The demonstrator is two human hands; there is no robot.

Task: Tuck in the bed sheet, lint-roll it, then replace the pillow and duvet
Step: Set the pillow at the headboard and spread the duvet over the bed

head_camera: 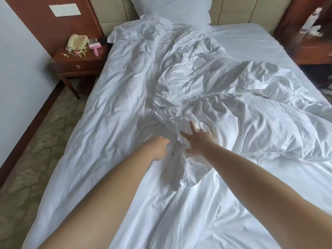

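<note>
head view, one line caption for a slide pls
Left hand grips a fold of the rumpled white duvet while the open right hand reaches onto it; pillow at the headboard.

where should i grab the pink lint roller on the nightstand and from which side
Take the lint roller by its pink handle, which points toward the front edge of the nightstand, coming from that front side. The roller head lies toward the phone and clutter, so the handle end looks freer.

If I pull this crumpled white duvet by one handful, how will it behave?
The duvet is probably floppy: it lies in deep folds. It will likely stretch and drag rather than lift whole, since the left hand grips only a bunch. Its puffiness suggests light bulk.
</note>
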